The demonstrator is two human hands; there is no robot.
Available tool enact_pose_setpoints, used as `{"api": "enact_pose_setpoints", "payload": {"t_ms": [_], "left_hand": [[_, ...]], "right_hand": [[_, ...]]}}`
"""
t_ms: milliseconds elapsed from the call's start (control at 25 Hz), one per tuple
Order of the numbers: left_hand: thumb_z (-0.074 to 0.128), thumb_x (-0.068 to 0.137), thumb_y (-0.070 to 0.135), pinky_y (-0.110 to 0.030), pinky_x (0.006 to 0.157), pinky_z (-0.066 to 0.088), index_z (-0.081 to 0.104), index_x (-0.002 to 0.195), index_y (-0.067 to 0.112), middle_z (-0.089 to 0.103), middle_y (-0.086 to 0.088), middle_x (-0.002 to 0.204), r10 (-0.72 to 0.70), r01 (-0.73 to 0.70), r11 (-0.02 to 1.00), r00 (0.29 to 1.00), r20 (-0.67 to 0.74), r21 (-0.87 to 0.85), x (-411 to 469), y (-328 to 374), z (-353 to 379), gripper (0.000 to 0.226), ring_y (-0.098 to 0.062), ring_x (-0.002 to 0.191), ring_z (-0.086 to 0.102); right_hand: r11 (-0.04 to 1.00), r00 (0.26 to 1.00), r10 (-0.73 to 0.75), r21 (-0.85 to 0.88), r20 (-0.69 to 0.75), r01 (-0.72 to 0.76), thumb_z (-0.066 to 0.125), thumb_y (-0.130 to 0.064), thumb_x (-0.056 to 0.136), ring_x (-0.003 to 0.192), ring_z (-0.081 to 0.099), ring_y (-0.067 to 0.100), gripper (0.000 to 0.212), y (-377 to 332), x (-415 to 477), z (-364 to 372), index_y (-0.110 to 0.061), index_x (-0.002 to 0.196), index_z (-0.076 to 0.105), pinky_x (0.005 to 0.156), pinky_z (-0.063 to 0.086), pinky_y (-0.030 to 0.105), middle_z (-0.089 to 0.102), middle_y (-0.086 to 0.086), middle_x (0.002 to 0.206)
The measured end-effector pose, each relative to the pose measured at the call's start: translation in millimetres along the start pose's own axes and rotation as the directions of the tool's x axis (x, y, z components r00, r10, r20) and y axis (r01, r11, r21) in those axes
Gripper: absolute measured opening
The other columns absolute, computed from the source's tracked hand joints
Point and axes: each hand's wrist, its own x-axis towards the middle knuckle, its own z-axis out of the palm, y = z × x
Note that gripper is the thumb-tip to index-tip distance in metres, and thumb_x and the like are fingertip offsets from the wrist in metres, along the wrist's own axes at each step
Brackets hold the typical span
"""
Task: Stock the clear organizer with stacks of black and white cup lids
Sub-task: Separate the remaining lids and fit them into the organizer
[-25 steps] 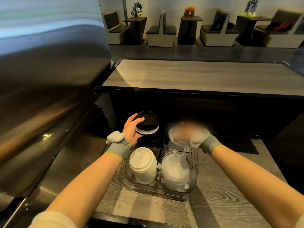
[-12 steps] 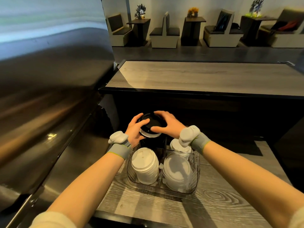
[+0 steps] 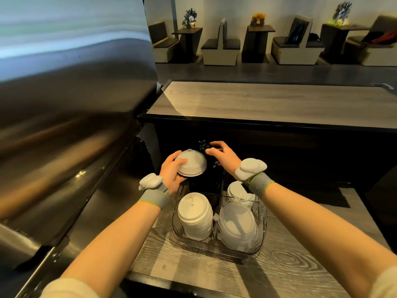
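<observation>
While left hand [image 3: 170, 174] cups white lid [image 3: 191, 163], right hand [image 3: 224, 157] pinches black lid [image 3: 203, 145]; forearms outstretched.

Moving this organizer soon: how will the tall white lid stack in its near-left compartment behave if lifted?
The white lid stack probably feels light: thin nested lids. It seems tilted inside the clear organizer, so a nudge would likely tip it against the wall. Gripped only at the top, the loosely nested lids may separate.

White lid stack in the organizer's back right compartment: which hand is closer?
Right. The right hand hovers just beyond that stack, pinching a black item; the left hand is farther left, gripping a white lid.
</observation>
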Motion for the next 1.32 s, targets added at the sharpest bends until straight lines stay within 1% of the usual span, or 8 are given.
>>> {"api": "enact_pose_setpoints", "payload": {"t_ms": [200,440,640,760,920,1040,1200,1320], "left_hand": [[0.049,0.092,0.001,-0.034,0.069,0.050,0.042,0.140,0.014,0.048,-0.014,0.139,0.053,-0.058,0.997,0.993,-0.102,-0.049,4.7,11.1,-21.4,0.051,-0.026,0.104,0.052],[0.050,0.092,0.003,-0.040,0.081,0.047,0.039,0.142,0.016,0.045,-0.012,0.141,0.066,-0.070,0.997,0.993,-0.093,-0.036,6.7,14.9,-25.4,0.053,-0.026,0.108,0.050],[0.052,0.090,0.004,-0.036,0.075,0.051,0.041,0.139,0.019,0.048,-0.013,0.138,0.028,-0.030,0.997,0.999,0.022,0.068,2.5,13.7,-12.9,0.052,-0.028,0.110,0.051],[0.052,0.093,0.013,-0.032,0.069,0.053,0.043,0.138,0.018,0.053,-0.009,0.130,0.029,-0.035,0.995,0.997,0.071,0.093,1.3,8.8,-1.7,0.046,-0.026,0.109,0.055],[0.041,0.097,0.041,-0.036,0.076,0.055,0.047,0.135,0.009,0.064,-0.010,0.117,-0.072,0.081,0.995,0.987,0.144,-0.059,-4.8,3.2,11.0,0.050,-0.023,0.103,0.062],[0.039,0.099,0.036,-0.033,0.072,0.054,0.046,0.137,0.009,0.065,-0.007,0.109,-0.047,0.061,0.995,0.984,0.171,-0.078,-10.6,-2.7,17.7,0.047,-0.019,0.095,0.063],[0.045,0.098,0.016,-0.035,0.075,0.051,0.041,0.142,0.009,0.052,-0.016,0.139,-0.002,0.007,0.999,0.992,0.130,-0.037,-16.5,-11.0,28.0,0.045,-0.031,0.117,0.056],[0.046,0.095,0.007,-0.033,0.069,0.048,0.045,0.138,0.008,0.050,-0.019,0.139,0.017,-0.017,1.000,1.000,0.007,-0.025,-17.6,-11.4,31.3,0.044,-0.028,0.107,0.053]], "right_hand": [[0.702,0.991,0.041,-0.710,0.126,0.061,0.066,-0.037,0.080,0.130,0.035,0.033,0.061,18.4,4.7,1.6,-0.021,0.133,0.041,0.105,0.035,0.041,0.047,0.014,0.135],[0.432,0.953,0.065,-0.869,0.297,0.241,0.063,-0.045,0.082,0.136,0.029,0.031,0.071,23.1,8.2,18.1,-0.021,0.142,0.035,0.111,0.026,0.041,0.040,0.009,0.146],[0.873,0.967,-0.227,-0.414,0.119,0.256,0.057,-0.027,0.090,0.129,0.042,0.028,0.047,-8.4,4.2,9.6,-0.015,0.133,0.045,0.105,0.033,0.033,0.046,0.011,0.138],[0.819,0.937,-0.240,-0.465,0.256,0.336,0.067,-0.035,0.082,0.132,0.035,0.025,0.069,-15.9,-7.3,15.4,-0.017,0.140,0.036,0.108,0.030,0.033,0.041,0.009,0.142],[0.875,0.966,-0.227,-0.409,0.125,0.259,0.069,-0.038,0.080,0.128,0.043,0.025,0.069,-11.0,-16.0,7.8,-0.015,0.138,0.040,0.105,0.036,0.035,0.047,0.010,0.138],[0.943,0.973,-0.189,-0.252,0.135,0.218,0.065,-0.033,0.084,0.126,0.047,0.025,0.061,-9.0,-23.3,-5.3,-0.016,0.137,0.041,0.104,0.039,0.034,0.048,0.010,0.138],[0.964,0.974,-0.181,-0.172,0.137,0.203,0.062,-0.029,0.087,0.122,0.049,0.026,0.048,-3.9,-32.4,-21.6,-0.018,0.131,0.047,0.104,0.041,0.038,0.051,0.011,0.133],[0.953,0.972,-0.174,-0.223,0.160,0.207,0.067,-0.028,0.083,0.110,0.051,0.024,0.042,0.1,-42.3,-41.7,-0.019,0.120,0.051,0.097,0.043,0.036,0.051,0.011,0.120]]}}
